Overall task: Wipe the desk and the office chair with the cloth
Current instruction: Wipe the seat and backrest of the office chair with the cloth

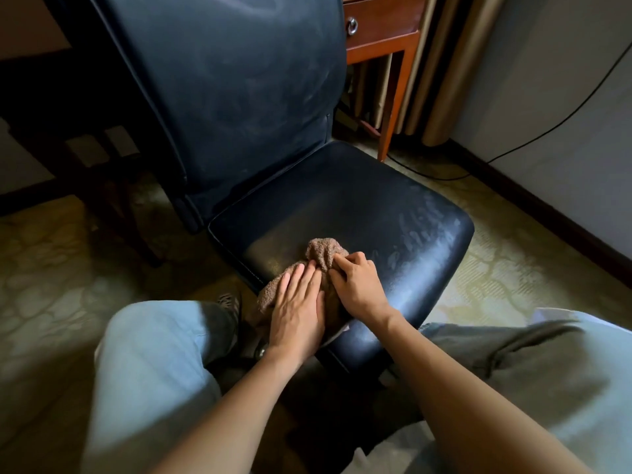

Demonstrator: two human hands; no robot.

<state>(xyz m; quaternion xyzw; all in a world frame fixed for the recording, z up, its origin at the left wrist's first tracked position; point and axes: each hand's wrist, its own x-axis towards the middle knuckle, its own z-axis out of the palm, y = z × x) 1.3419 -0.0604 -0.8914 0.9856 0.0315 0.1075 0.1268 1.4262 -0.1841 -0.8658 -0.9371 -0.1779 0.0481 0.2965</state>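
Note:
A black leather office chair stands in front of me, its tall backrest rising at the upper left. A brown terry cloth lies bunched on the front left part of the seat. My left hand presses flat on the cloth with straight fingers. My right hand sits beside it, fingers curled and pinching a fold of the cloth. Pale wipe streaks mark the seat's right side.
A wooden desk with a drawer and ring handle stands behind the chair at the upper right, beside curtains. A black cable runs down the wall onto the patterned carpet. My knees in light trousers flank the seat.

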